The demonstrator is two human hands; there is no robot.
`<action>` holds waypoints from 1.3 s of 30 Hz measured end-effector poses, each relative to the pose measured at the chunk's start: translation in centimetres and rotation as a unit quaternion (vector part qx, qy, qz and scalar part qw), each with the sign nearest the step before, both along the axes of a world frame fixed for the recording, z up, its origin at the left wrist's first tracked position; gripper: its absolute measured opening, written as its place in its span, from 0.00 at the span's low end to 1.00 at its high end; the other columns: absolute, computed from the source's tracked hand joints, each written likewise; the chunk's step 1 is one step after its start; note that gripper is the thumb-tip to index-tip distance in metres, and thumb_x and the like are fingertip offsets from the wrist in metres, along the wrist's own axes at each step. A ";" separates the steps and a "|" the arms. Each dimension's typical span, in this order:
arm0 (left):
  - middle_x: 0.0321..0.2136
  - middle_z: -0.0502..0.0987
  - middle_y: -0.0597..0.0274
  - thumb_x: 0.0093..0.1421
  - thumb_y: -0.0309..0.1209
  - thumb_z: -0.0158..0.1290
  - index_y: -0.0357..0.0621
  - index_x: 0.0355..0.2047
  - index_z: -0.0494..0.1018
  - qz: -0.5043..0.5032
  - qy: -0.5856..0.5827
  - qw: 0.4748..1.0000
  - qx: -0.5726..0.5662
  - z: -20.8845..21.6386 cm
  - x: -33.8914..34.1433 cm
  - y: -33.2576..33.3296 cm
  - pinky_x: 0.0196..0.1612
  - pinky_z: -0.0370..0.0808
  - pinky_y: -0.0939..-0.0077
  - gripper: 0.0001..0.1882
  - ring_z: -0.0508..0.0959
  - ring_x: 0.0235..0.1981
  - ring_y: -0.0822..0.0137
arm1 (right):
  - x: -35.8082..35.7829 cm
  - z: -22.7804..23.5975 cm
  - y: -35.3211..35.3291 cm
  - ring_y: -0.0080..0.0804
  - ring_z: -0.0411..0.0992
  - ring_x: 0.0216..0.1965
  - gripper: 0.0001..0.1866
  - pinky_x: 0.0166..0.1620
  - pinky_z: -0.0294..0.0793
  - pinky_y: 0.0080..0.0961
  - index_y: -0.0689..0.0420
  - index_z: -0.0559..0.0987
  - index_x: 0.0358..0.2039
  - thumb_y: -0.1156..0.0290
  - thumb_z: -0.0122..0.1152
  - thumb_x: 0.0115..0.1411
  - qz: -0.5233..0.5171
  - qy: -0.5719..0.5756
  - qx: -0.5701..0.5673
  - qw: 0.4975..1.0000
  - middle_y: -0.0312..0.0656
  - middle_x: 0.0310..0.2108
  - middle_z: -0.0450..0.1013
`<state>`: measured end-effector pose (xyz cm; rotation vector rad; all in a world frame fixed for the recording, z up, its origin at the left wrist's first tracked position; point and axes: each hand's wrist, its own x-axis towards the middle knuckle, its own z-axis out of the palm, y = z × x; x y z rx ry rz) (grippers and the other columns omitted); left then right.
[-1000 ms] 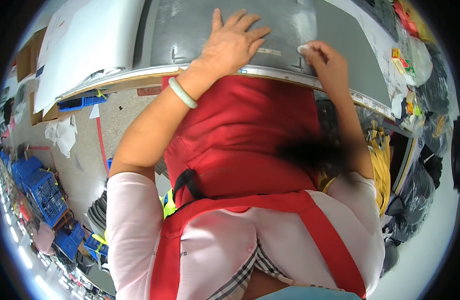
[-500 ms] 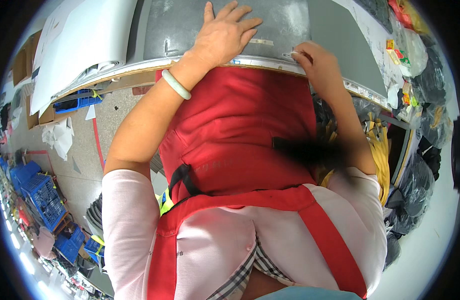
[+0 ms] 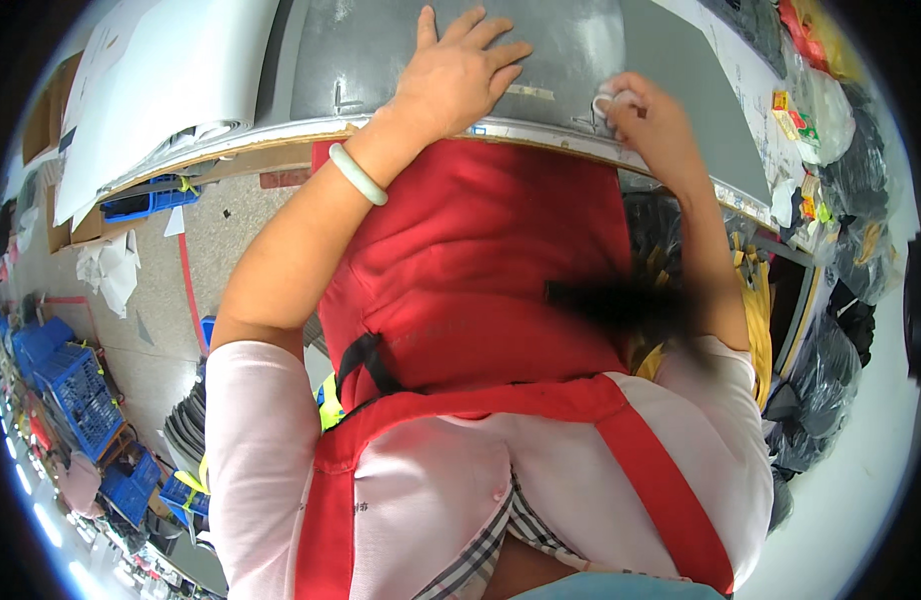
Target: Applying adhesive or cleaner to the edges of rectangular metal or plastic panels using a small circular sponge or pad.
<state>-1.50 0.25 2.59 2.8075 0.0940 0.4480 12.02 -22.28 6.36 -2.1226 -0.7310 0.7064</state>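
A dark grey panel (image 3: 401, 60) with pale smudges lies on the table in front of me. My left hand (image 3: 451, 80) rests flat on it, fingers spread, a pale green bangle (image 3: 358, 175) round the wrist. At the panel's near right corner, my right hand (image 3: 656, 122) pinches a small white piece (image 3: 609, 101); whether it is chalk or a wad of cloth I cannot tell. Just below that piece sits a thin pale corner mark (image 3: 586, 121). A similar L-shaped mark (image 3: 346, 98) shows at the near left corner. Between them is a beige strip (image 3: 531, 92).
White sheet material (image 3: 171, 70) curls over the table's left part. A plain grey sheet (image 3: 681, 80) extends right of the panel. Plastic bags (image 3: 856, 150) and a small yellow-red box (image 3: 796, 115) crowd the far right. Blue crates (image 3: 86, 395) stand on the floor at left.
My right hand has shifted slightly right and up, and the white piece in its fingers shows more. The left hand stays flat in nearly the same place.
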 end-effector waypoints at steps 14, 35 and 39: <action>0.59 0.70 0.61 0.66 0.34 0.52 0.56 0.54 0.76 -0.011 -0.052 0.999 0.005 -1.6 0.1 -0.2 0.65 0.54 0.30 0.17 0.64 0.65 0.52 | 13.0 -3.2 9.4 0.35 0.75 0.30 0.12 0.38 0.73 0.30 0.59 0.82 0.38 0.64 0.62 0.63 0.029 -0.388 0.044 0.920 0.43 0.32 0.79; 0.58 0.72 0.65 0.65 0.36 0.54 0.57 0.53 0.77 0.005 -0.065 0.998 -0.004 -2.0 0.2 0.0 0.66 0.54 0.31 0.16 0.65 0.65 0.55 | 16.5 -3.0 11.0 0.20 0.73 0.25 0.10 0.30 0.75 0.19 0.58 0.81 0.35 0.65 0.67 0.59 0.011 -0.235 -0.097 0.967 0.33 0.25 0.77; 0.58 0.72 0.65 0.66 0.37 0.53 0.57 0.53 0.76 0.014 -0.066 0.998 0.003 -2.5 0.4 -0.2 0.66 0.54 0.32 0.16 0.65 0.65 0.56 | 15.4 -2.4 12.7 0.17 0.73 0.26 0.12 0.32 0.76 0.18 0.60 0.81 0.36 0.64 0.67 0.60 -0.007 -0.155 0.031 0.987 0.33 0.27 0.78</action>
